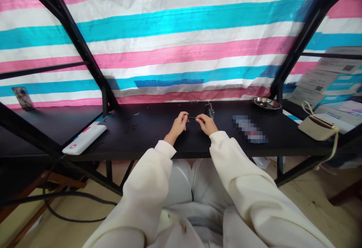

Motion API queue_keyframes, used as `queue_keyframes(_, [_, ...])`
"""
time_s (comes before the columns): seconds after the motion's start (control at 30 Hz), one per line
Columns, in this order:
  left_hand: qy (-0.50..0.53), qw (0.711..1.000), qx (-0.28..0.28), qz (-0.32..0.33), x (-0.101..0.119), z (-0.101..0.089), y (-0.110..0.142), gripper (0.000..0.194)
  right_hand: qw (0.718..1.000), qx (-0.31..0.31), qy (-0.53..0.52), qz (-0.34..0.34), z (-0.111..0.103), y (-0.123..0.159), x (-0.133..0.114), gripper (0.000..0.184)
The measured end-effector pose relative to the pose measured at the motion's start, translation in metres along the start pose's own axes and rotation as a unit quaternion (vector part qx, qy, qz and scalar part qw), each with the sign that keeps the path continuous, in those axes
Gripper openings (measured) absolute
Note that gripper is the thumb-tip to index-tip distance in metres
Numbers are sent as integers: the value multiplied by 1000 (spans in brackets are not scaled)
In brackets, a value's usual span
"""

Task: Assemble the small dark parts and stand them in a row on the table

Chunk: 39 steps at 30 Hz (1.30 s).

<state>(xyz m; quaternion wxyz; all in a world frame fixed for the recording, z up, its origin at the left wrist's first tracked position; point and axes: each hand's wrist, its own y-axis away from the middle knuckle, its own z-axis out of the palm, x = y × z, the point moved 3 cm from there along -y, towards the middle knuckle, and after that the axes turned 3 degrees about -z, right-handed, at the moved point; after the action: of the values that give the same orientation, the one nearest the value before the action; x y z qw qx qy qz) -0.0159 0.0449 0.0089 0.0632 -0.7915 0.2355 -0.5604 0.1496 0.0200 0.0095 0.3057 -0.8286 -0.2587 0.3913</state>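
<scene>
Between my two hands a small, thin dark strip (pixel 192 118) is held level, just above the black tabletop (pixel 152 138). My left hand (pixel 180 124) pinches its left end between thumb and fingers. At its other end, my right hand (pixel 207 123) grips it with closed fingertips. What exactly the strip is cannot be made out. Just behind my right hand stands a row of small grey pieces (pixel 211 111), partly hidden by the hand. More small grey pieces (pixel 194 101) lie at the table's back edge.
A white power strip (pixel 85 139) lies at the left, its cable hanging down. Toward the right are a blurred-out packet (pixel 249 129), a round metal dish (pixel 266 103) and a cream pouch (pixel 318 128). Black frame posts (pixel 76 40) rise on both sides before a striped sheet (pixel 183 22).
</scene>
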Motion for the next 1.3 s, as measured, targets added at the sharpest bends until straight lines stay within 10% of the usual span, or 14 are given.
queue_keyframes(1.3, [-52, 996, 77, -13, 13, -7, 6, 46, 998, -57, -24, 21, 10, 2, -1, 20])
